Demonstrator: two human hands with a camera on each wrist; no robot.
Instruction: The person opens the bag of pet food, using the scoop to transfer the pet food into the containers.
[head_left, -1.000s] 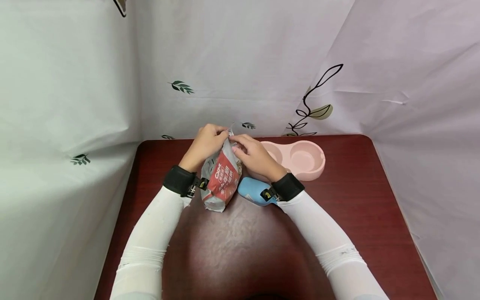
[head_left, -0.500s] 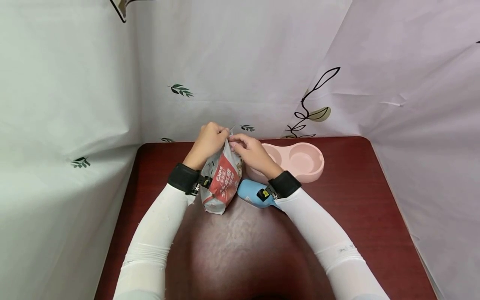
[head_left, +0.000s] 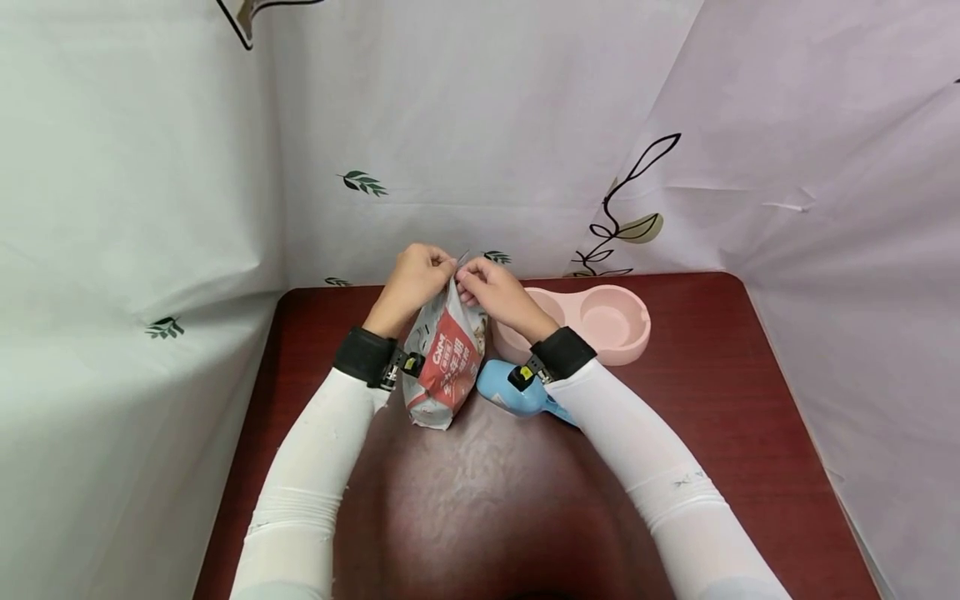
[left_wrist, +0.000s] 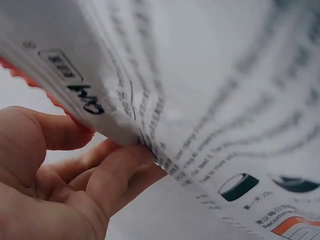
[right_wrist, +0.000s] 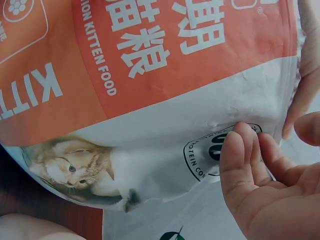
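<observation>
A grey and red bag of kitten food (head_left: 453, 358) stands on the table. My left hand (head_left: 417, 273) pinches its top edge; in the left wrist view, thumb and fingers (left_wrist: 120, 172) close on the creased rim. On the other side of the top, my right hand (head_left: 497, 292) holds the bag's corner with curled fingers. In the right wrist view those fingers (right_wrist: 237, 150) lie over the printed badge near the edge, and the thumb shows at the frame's right side. Below my right wrist lies a blue scoop (head_left: 510, 387), its handle partly under the sleeve.
A pink double pet bowl (head_left: 633, 346) stands behind my right wrist, its left part covered by my arm. Patterned white cloth (head_left: 487, 125) hangs behind and beside the dark red table (head_left: 705, 400).
My right fingers have drawn in and shifted slightly up at the bag's top. My left hand keeps its pinch there. The blue scoop's handle shows more as the right forearm shifts.
</observation>
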